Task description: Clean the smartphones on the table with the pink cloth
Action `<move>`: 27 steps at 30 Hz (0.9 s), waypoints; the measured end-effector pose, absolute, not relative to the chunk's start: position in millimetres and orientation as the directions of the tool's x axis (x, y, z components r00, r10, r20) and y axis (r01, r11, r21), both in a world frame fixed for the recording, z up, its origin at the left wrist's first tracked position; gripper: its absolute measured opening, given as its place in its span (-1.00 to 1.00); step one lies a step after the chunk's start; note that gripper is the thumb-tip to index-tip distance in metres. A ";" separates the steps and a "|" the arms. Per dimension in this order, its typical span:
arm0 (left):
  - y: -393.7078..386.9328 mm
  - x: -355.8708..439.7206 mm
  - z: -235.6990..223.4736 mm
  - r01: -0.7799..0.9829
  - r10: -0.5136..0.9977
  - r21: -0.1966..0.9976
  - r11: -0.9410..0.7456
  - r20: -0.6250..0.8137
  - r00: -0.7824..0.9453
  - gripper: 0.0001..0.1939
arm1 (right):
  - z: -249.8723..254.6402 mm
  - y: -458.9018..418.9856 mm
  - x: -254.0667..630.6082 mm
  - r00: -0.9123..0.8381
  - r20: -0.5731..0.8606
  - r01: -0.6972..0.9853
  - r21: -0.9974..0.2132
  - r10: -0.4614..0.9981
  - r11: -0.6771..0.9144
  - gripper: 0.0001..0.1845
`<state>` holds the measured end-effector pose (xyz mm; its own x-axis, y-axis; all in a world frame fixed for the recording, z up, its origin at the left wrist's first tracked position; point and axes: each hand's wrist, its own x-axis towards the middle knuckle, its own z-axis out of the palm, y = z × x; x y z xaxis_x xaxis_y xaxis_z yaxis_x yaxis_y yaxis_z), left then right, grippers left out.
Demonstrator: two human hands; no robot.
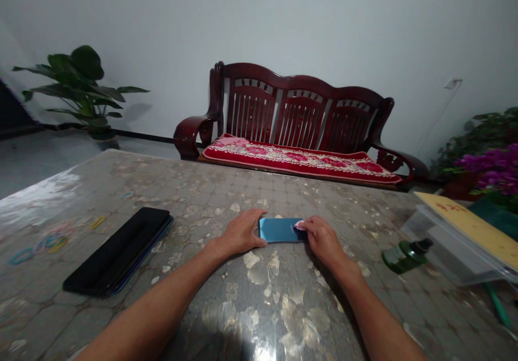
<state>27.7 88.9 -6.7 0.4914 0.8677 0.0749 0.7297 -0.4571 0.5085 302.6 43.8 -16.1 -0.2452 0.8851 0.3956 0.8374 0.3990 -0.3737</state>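
A smartphone (280,230) lies flat on the patterned table cover in front of me, its long side running left to right. The fingers and thumb of my left hand (242,232) grip its left end by the two long edges. Over the phone's right end is my right hand (322,238), its fingers pinched on a small pink and white cloth (299,225) that rests on the screen. Most of the cloth is hidden by the fingers.
Left of my arm lie stacked dark tablets (121,250) and several coloured hair ties (50,242). On the right are a green bottle (407,254) on its side, a clear plastic box (453,253) and a yellow sheet (473,223). A wooden bench (299,113) stands beyond the table.
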 end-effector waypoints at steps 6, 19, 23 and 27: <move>88.9 28.1 -4.6 0.722 0.865 0.523 -0.453 0.064 0.497 -0.18 | -0.9 31.9 298.3 -0.297 0.281 0.856 -0.346 0.913 0.385 -0.56; 88.7 29.2 -7.3 0.713 0.868 0.534 -0.455 0.088 0.489 -0.20 | -13.8 19.8 266.9 -0.316 0.402 0.837 -0.308 0.859 0.452 -0.54; 88.6 29.6 -7.6 0.716 0.863 0.517 -0.469 0.094 0.497 -0.22 | -13.1 17.9 251.1 -0.368 0.424 0.809 -0.292 0.827 0.510 -0.56; 87.9 28.7 -6.1 0.713 0.861 0.522 -0.467 0.085 0.502 -0.23 | -12.8 22.3 268.3 -0.273 0.404 0.880 -0.261 0.873 0.396 -0.55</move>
